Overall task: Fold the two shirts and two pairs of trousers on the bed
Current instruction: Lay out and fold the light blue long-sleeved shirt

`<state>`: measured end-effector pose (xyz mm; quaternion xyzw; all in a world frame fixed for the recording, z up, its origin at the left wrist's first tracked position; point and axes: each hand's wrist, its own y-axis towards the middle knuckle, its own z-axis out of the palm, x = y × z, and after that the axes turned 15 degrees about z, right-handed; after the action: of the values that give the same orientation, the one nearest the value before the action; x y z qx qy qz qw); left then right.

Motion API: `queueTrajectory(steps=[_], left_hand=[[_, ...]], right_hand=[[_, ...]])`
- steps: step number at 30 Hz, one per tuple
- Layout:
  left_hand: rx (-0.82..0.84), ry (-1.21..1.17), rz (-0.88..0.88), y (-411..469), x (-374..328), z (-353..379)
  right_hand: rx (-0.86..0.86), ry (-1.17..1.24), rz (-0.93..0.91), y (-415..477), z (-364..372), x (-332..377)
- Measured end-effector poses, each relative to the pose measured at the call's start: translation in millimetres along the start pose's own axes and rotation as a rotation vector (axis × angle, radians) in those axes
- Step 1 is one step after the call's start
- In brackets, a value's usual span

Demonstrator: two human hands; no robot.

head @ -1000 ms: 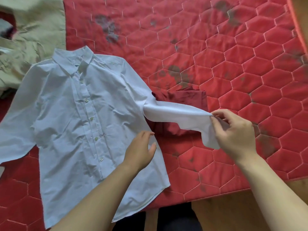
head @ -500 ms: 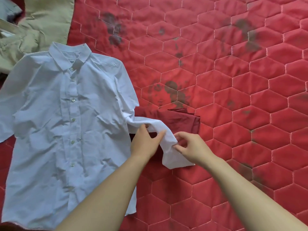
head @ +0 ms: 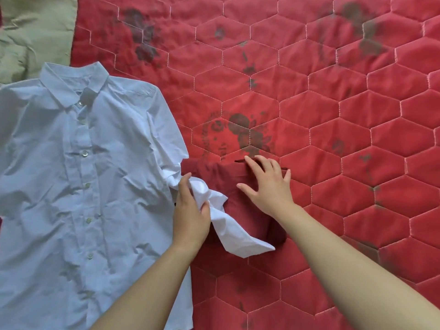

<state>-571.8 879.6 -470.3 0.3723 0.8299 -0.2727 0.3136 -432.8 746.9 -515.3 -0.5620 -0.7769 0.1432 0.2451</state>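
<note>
A white button-up shirt [head: 78, 186] lies flat, front up, on the left of the red quilted bed [head: 333, 139]. Its right sleeve [head: 226, 225] is bunched and trails toward me. My left hand [head: 190, 215] grips that sleeve near the armpit. A folded dark red garment [head: 214, 177] lies just right of the shirt, partly under the sleeve. My right hand [head: 269, 184] rests on it with fingers spread, holding nothing. A beige garment [head: 35, 32] lies crumpled at the top left.
The red quilt with hexagon stitching and dark flower prints stretches to the right and far side. The beige garment touches the shirt's collar area at the top left.
My right hand let go of the sleeve end and moved up onto the dark red garment. My left hand closed on the sleeve. The view shifted closer over the bed.
</note>
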Motion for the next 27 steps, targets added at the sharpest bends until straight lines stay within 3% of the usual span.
queueTrajectory(steps=[4,9,24,27], left_hand=[[0.040,0.017,0.029,2.8,10.7,5.7],[0.051,-0.006,0.042,0.0,7.7,10.7],[0.312,-0.123,0.070,10.1,-49.8,67.3],[0.415,-0.135,0.108,14.7,-52.6,66.3]], right_hand=[[-0.110,-0.002,0.025,9.5,15.3,0.1],[-0.077,0.036,0.049,1.4,15.1,-13.3],[-0.369,-0.045,0.388,12.0,-81.6,-175.7],[-0.377,0.010,0.296,6.7,-78.7,-157.9]])
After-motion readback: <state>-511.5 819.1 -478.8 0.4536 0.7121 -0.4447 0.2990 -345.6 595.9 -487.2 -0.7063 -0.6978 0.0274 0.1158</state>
